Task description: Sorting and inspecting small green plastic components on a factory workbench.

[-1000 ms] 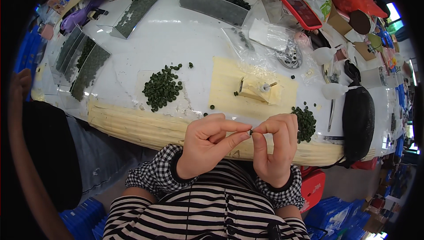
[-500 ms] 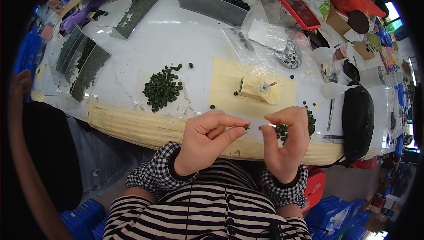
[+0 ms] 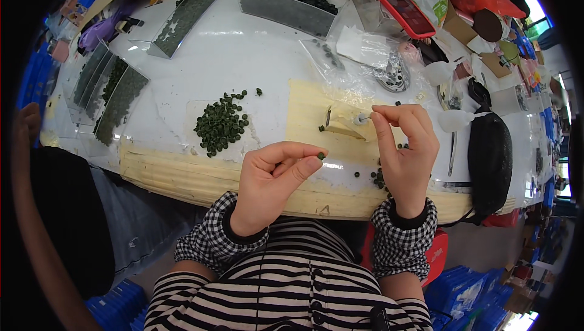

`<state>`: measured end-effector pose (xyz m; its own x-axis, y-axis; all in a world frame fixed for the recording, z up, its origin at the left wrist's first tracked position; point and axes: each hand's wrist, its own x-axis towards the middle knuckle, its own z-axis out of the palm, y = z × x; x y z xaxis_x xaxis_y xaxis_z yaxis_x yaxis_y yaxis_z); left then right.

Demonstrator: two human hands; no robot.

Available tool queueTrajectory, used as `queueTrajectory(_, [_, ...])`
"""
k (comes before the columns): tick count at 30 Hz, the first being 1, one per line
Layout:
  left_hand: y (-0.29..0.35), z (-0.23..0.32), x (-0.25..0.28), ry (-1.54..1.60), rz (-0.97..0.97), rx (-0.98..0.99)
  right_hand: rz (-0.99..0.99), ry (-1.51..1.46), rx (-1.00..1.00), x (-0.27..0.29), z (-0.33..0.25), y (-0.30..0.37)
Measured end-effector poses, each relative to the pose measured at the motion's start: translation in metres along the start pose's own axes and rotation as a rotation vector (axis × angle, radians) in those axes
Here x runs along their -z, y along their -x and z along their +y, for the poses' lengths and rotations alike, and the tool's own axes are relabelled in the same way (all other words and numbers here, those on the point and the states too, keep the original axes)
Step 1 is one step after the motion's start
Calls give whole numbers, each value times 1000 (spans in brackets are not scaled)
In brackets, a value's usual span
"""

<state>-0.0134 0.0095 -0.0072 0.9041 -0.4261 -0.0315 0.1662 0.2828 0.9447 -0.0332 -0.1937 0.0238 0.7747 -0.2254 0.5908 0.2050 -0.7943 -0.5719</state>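
Between the thumb and forefinger of my left hand (image 3: 264, 188) is a small round dark green piece (image 3: 321, 156), held above the table's near edge. My right hand (image 3: 410, 154) has its thumb and forefinger together at the end of a thin stick, whose tip they hide. A white nozzle-like part (image 3: 361, 119) carries this stick beside a block wrapped in yellow tape (image 3: 347, 123). Left of the block lies a heap of similar green pieces (image 3: 220, 125). More pieces (image 3: 378, 179) are partly covered by my right hand.
Clear trays of green pieces (image 3: 125, 106) stand at the left, with another (image 3: 286, 13) at the back. A phone in a red case (image 3: 396, 6) leans at the back right. Right of my hand are a black pouch (image 3: 490, 160) and tweezers (image 3: 453, 154). Another person's arm (image 3: 27, 197) shows at the left.
My right hand has moved up and forward from near my left hand to the stick by the block. My left hand has shifted slightly left and up, keeping its green piece.
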Motion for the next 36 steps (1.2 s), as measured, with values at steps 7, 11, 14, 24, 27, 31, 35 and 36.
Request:
queueTrajectory(7, [1,2,-1,27,-30,19,113,-369,7,19,-34,11])
queueTrajectory(11, [2,4,-4,2,-46,24,-73,-767,-219,4,-40,19])
queueTrajectory(14, [3,3,-3,-15,-54,-8,-191,-761,-238,2,-42,19])
queueTrajectory(24, [3,4,-2,-35,-71,-3,-252,-729,-233,2,-40,18])
queueTrajectory(27, [3,4,-2,-36,-71,-2,-248,-729,-231,1,-41,18])
queueTrajectory(31, [3,5,-1,-62,-66,-4,-165,-840,-290,0,-39,18])
queueTrajectory(35, [3,7,0,-70,-67,5,51,-529,-198,-1,-23,12])
queueTrajectory(36, [3,6,1,-68,-58,3,82,-363,-133,-2,-14,10])
